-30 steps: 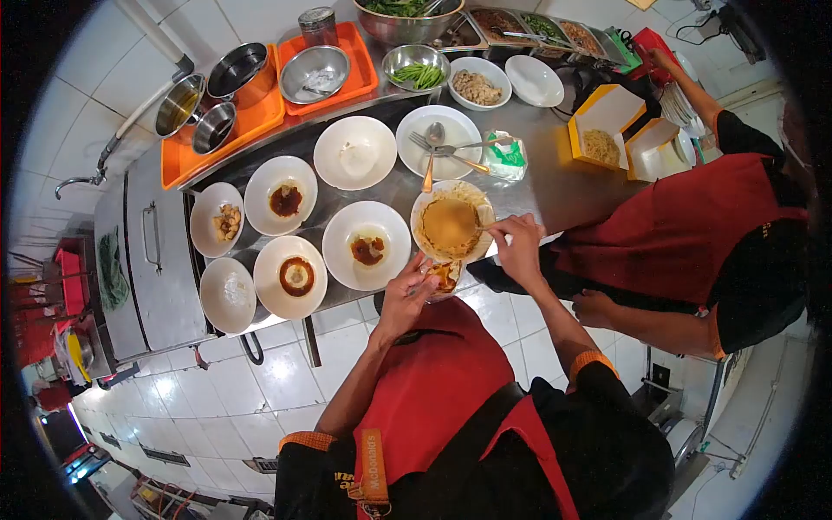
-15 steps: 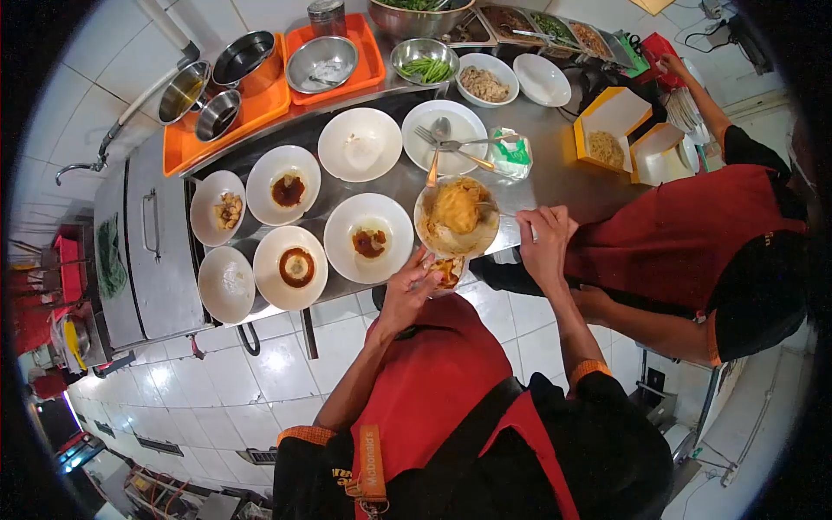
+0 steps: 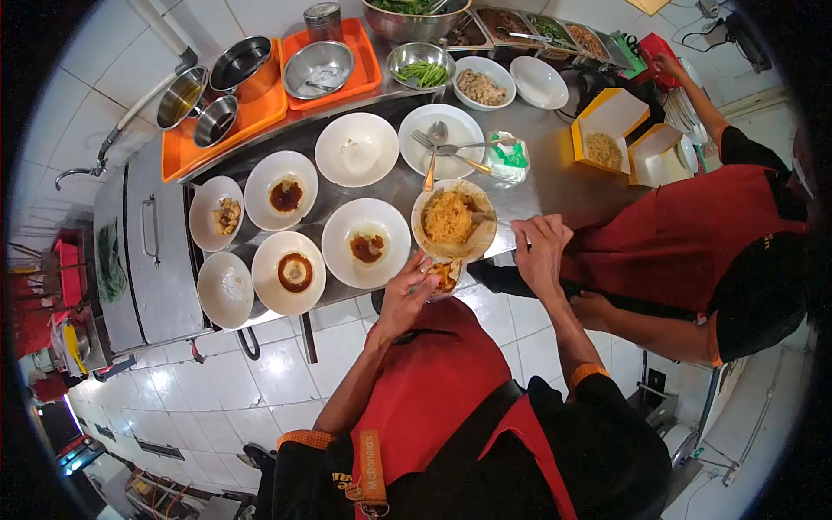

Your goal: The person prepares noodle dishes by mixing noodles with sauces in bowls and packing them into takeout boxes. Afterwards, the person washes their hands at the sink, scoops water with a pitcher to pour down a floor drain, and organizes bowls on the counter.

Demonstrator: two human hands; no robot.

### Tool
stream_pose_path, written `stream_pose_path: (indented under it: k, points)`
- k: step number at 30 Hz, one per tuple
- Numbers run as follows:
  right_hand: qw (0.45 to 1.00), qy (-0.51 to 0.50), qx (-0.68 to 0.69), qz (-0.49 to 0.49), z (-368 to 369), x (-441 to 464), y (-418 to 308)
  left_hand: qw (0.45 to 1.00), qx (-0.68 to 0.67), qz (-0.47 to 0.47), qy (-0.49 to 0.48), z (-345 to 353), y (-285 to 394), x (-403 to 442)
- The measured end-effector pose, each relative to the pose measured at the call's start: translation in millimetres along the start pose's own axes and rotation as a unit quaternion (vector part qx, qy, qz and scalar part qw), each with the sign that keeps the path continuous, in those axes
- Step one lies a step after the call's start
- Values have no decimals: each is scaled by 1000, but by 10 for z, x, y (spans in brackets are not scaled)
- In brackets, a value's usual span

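My left hand [image 3: 407, 293] is closed on a small bowl [image 3: 445, 279] with brown-orange sauce, held at the counter's front edge. Just beyond it stands a white bowl [image 3: 486, 244] with an orange-brown mixture [image 3: 449, 217] in it. My right hand [image 3: 540, 247] is right of this bowl, its fingers closed round a utensil whose end reaches into the mixture; the handle is mostly hidden by the fingers. To the left are white bowls with dark sauce [image 3: 367, 247]. Behind the mixture, a white plate [image 3: 442, 119] carries crossed spoons and forks [image 3: 438, 149].
A co-worker in a red apron [image 3: 667, 230] stands close on my right, one hand [image 3: 668, 66] at a red box. Yellow boxes [image 3: 604, 152] hold noodles. Orange trays [image 3: 176, 162] with metal bowls are at the back left. A tap [image 3: 80, 176] juts out at the far left.
My right hand has shifted right and a little toward me from its place a second ago. The mixture has changed from smooth and flat to lumpy. My left hand stays at the small bowl.
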State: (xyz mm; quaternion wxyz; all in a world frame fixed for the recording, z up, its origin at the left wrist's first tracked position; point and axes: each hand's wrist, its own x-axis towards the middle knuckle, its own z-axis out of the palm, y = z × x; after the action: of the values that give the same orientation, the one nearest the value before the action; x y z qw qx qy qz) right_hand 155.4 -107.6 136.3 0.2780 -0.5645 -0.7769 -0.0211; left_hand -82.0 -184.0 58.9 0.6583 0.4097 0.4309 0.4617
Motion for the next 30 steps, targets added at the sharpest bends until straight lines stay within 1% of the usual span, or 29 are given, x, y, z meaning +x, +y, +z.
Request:
stream_pose_path:
  k: [1, 3, 4, 6, 7, 8, 9, 10, 11, 12, 13, 14, 15, 17, 19, 20, 21, 23, 24, 25, 27, 28, 30]
  points:
    - [1000, 1, 0, -1, -25, 36, -15, 1000, 6, -1, 3, -6, 21, 28]
    - [994, 81, -75, 11, -46, 58, -48, 999, 33, 0, 2, -42, -45, 40]
    - [994, 82, -75, 11, 57, 27, -23, 998, 60, 0, -1, -54, -61, 43]
    - [994, -100, 1, 38, 371, -130, 97, 999, 47, -1, -3, -56, -71, 29]
    - [994, -98, 0, 37, 407, -173, 137, 999, 32, 0, 0, -47, -67, 42]
    - [979, -63, 152, 125, 423, -210, 174, 999, 32, 3, 1, -43, -60, 51]
    - [931, -27, 300, 208, 418, -228, 200, 1000, 29, 1, 9, -38, -57, 41]
    - [961, -17, 218, 168, 284, -179, 166, 1000, 26, -4, 17, -34, -55, 28]
    - [961, -18, 219, 169, 181, -126, 125, 999, 27, -5, 17, -30, -48, 24]
    - [990, -27, 118, 77, 86, -81, 87, 1000, 18, 1, 10, -20, -41, 26]
    - [999, -36, 16, -16, -6, -45, 51, 1000, 8, 6, 3, -8, -43, 17]
    - [998, 5, -34, -45, -79, 8, 16, 1000, 8, 5, 2, -14, -51, 15]
    - [998, 5, -34, -46, -61, 35, 24, 1000, 12, 5, 3, -26, -45, 27]
    - [996, 33, -77, -23, 12, 47, 43, 1000, 16, 4, 3, -36, -22, 30]
    - [995, -83, -49, -21, 333, -77, 86, 999, 35, -14, -1, -6, 93, 24]
    - [993, -92, 61, 36, 419, -142, 84, 999, 34, -12, -3, -1, 63, 32]
    - [994, -89, 60, 33, 381, -124, 81, 1000, 14, -7, 3, -11, 8, 39]
    - [997, 35, -6, 63, 294, -74, 67, 1000, -6, 0, 10, -29, -87, 54]
    - [997, -18, -68, 33, 311, -78, 74, 1000, -7, 7, 12, -19, -100, 63]
    - [997, -17, -69, 35, 318, -94, 62, 1000, -7, 11, 12, -10, -113, 51]
    - [993, -95, 68, 36, 344, -76, 24, 1000, 1, 1, 9, -8, -34, 18]
    - [995, -60, 31, 72, 365, -80, 46, 1000, 6, -8, 11, -9, 21, 32]
    - [992, -74, 48, 87, 411, -130, 45, 1000, 10, -16, 7, -9, 44, 36]
